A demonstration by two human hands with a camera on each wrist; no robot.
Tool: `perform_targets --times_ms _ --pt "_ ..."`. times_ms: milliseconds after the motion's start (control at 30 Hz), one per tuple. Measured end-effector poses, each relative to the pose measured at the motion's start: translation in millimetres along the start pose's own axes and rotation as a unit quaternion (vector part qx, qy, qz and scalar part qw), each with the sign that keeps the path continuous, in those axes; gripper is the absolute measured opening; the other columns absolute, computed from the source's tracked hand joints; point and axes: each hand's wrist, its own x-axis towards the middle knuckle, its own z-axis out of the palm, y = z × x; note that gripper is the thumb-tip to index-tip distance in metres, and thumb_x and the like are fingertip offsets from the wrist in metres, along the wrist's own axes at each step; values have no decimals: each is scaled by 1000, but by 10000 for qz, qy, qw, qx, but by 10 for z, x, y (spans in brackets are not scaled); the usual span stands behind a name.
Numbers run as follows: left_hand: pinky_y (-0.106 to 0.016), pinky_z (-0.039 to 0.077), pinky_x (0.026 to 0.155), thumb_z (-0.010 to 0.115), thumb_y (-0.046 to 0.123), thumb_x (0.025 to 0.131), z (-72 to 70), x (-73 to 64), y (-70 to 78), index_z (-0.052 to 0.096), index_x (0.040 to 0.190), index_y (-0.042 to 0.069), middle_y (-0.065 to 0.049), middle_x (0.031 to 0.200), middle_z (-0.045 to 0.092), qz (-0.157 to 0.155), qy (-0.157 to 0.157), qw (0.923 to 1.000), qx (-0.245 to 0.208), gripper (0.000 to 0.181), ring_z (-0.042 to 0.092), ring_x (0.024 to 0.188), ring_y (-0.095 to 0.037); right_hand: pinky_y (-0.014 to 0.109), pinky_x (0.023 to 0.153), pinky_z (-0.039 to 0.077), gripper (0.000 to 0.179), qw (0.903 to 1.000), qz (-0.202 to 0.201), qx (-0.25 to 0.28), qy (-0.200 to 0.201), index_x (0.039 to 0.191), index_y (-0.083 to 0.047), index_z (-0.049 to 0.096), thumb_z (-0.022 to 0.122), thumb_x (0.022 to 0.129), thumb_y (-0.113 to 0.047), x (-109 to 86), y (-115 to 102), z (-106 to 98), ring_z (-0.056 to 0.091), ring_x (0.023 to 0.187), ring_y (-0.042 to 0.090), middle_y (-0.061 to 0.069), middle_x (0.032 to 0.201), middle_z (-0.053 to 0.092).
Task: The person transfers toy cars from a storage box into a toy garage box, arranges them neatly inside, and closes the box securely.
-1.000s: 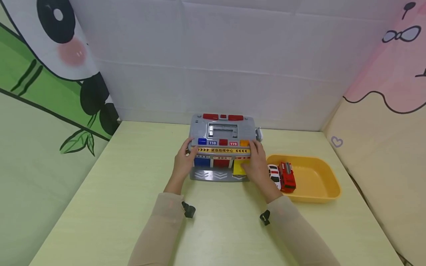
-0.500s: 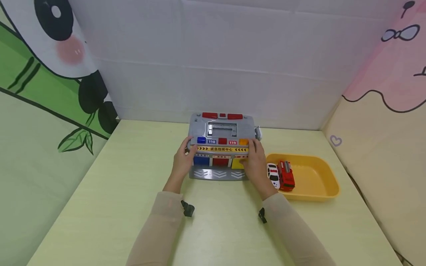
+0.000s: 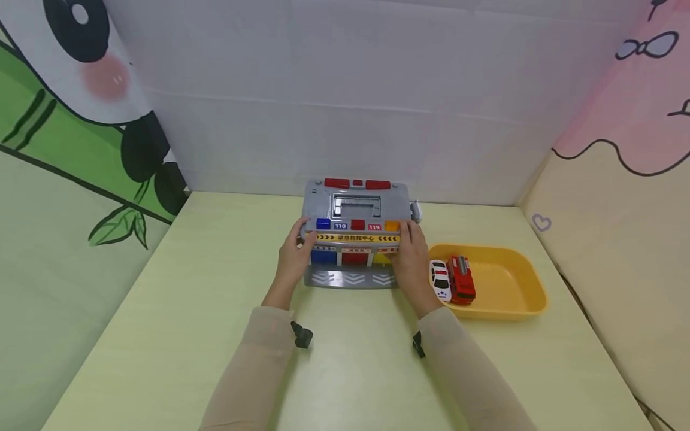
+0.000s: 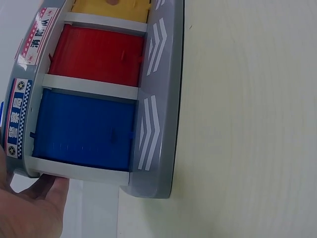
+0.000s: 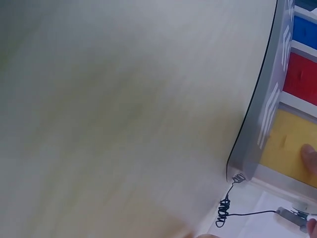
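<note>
A grey toy emergency garage (image 3: pixel 318 206) with a handle in its roof stands near the back of the table. Its blue door (image 4: pixel 84 131), red door (image 4: pixel 99 54) and yellow door (image 5: pixel 285 141) form a row above a grey ramp with white arrows. At the garage's left end, my left hand (image 3: pixel 291 260) holds the side, thumb toward the front. My right hand (image 3: pixel 412 266) holds the right front corner, fingers up by the roof edge. In the right wrist view its thumb (image 5: pixel 310 157) presses the yellow door, which lies flush in its frame.
Right of the garage, a yellow tray (image 3: pixel 509 284) holds a white toy car (image 3: pixel 440 282) and a red toy fire truck (image 3: pixel 462 281). A coiled black cord (image 5: pixel 224 210) hangs off the garage's right end. A white cloth backdrop (image 3: pixel 345 137) rises behind the table.
The yellow door, tilted out over the ramp a second ago, has swung up and closed under my right thumb. My left hand has kept its hold. The head view has shifted slightly.
</note>
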Motion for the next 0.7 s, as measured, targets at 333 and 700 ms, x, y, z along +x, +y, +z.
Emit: perform_targets --times_ms 333,700 --pt "-52 45 93 47 45 101 7 2 -9 38 148 29 -13 138 50 -113 12 9999 17 51 49 118 -33 45 107 35 81 9997 161 -101 -143 143 -6 36 82 77 -3 -13 -14 -2 36 129 31 15 144 34" --pt "-53 44 95 48 44 101 11 8 -5 39 147 29 -14 139 50 -104 4 9999 -29 50 49 120 -35 45 107 34 82 9998 119 -104 -153 143 -5 36 83 76 -3 -10 -26 -29 35 130 32 16 144 34"
